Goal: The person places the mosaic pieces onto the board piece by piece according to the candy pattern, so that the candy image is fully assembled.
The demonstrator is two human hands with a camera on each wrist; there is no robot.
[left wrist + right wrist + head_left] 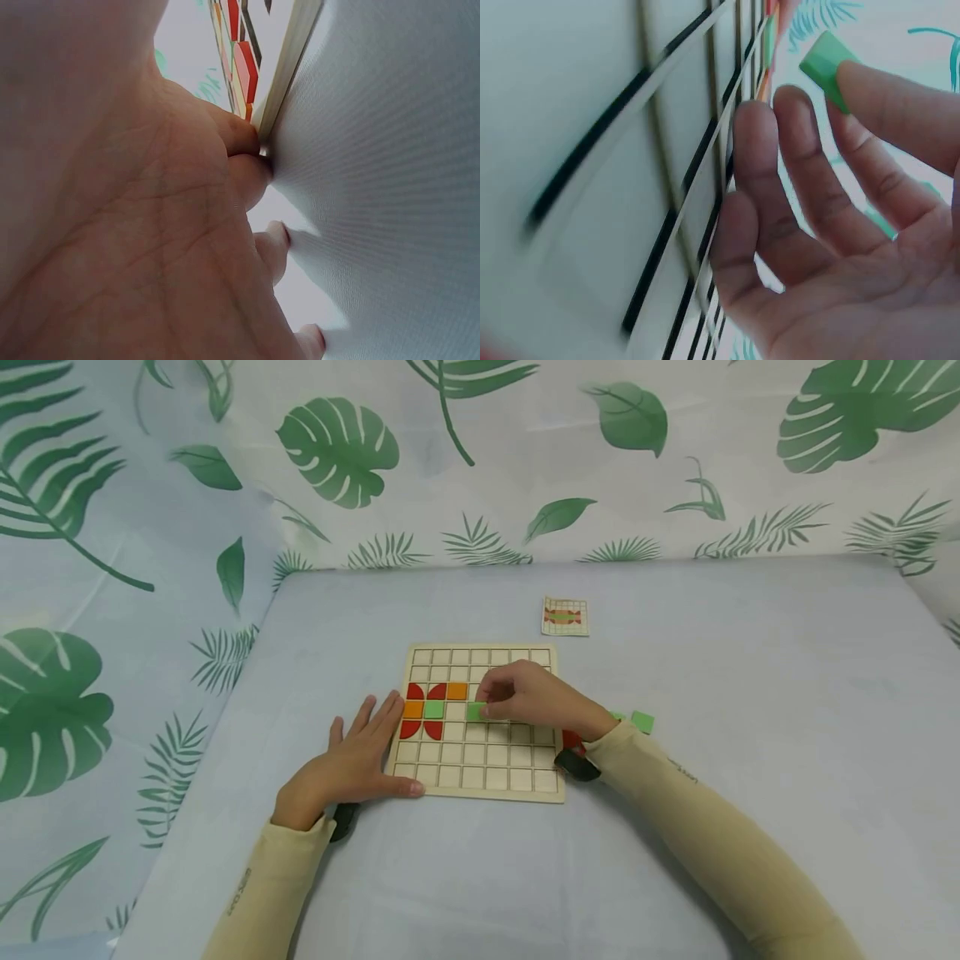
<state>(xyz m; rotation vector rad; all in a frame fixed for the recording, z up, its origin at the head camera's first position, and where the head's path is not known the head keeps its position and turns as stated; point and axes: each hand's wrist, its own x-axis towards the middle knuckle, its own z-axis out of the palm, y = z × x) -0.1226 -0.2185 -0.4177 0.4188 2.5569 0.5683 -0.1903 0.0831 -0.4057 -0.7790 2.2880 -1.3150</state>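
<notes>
A wooden grid board (pixel 480 777) lies in the middle of the table. In its left part sit red curved pieces (pixel 415 692), orange squares (pixel 457 691) and a green square (pixel 433 709). My left hand (pixel 375 750) lies flat on the cloth, fingers straight against the board's left edge (pixel 289 67) and thumb along its front edge. My right hand (pixel 517 695) reaches over the board and pinches a green square tile (pixel 475 711) low over a cell just right of the placed pieces. The right wrist view shows that tile (pixel 826 60) at my fingertips (pixel 870 82), close to the grid (pixel 592 187).
A small pattern card (pixel 565 616) lies beyond the board. Loose green tiles (pixel 642 721) and a red piece (pixel 572 740) lie right of the board, partly behind my right wrist. A pale blue cloth (pixel 750 693) covers the table, with leaf-print curtains behind and to the left.
</notes>
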